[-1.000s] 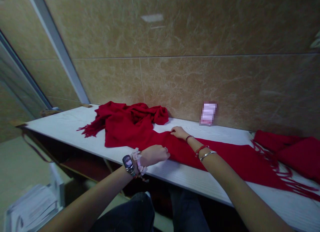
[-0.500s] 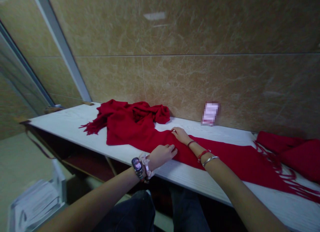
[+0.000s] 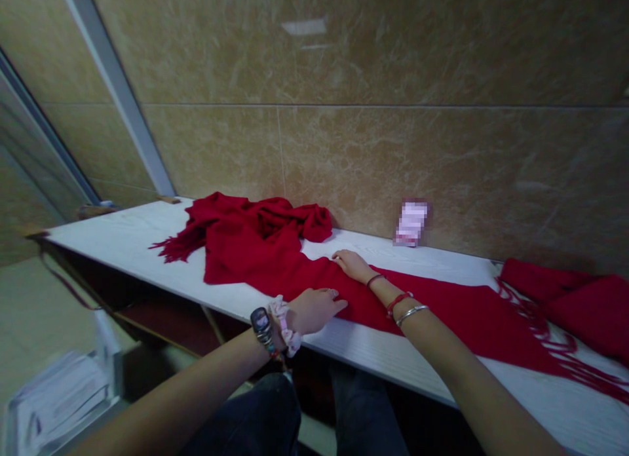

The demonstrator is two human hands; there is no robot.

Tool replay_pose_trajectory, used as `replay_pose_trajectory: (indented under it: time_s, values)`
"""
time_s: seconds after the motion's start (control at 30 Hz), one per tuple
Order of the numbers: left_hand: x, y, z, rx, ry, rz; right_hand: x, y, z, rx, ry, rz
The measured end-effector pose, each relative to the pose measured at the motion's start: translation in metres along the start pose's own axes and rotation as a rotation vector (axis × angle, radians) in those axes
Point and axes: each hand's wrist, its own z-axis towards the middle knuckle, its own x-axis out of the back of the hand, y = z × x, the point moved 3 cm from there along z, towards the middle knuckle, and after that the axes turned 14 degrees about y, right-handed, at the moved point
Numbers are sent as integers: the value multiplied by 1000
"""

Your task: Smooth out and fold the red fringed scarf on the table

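Observation:
A long red fringed scarf (image 3: 437,305) lies spread over a white tabletop (image 3: 128,236). Its left part (image 3: 250,246) is bunched in folds, with tassels at the far left. At the scarf's near edge is my left hand (image 3: 314,310), fingers bent and closed on the cloth; the wrist wears a watch and a pale scrunchie. Across from it, my right hand (image 3: 352,265) grips the far edge, its fingertips curled on the fabric and partly hidden. Small ridges run through the cloth between both hands.
Another piece of red fabric (image 3: 565,292) lies folded at the right end. A phone-like object (image 3: 411,223), blurred out, leans on the tiled wall (image 3: 344,154). Open shelves (image 3: 167,318) sit under the tabletop. A grey bin of papers (image 3: 63,390) stands at lower left.
My left hand has turned slightly at the wrist and its thumb stretches a little further. My right hand and the scarf stay nearly where they were; the view has shifted slightly.

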Motion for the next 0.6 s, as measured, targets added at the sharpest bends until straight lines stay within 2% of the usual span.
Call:
replay_pose_trajectory:
  time_s: [0.1, 0.23, 0.37, 0.6]
  values:
    - [-1, 2, 7, -1, 104, 88, 11, 4, 1, 19, -48, 10]
    - [-1, 12, 17, -198, 226, 130, 29, 21, -3, 8, -151, -9]
    - [-2, 20, 23, -340, 197, 138, 42, 38, -11, -18, -227, -48]
    - [-7, 23, 25, -337, 152, 115, 44, 45, -15, -58, -205, -108]
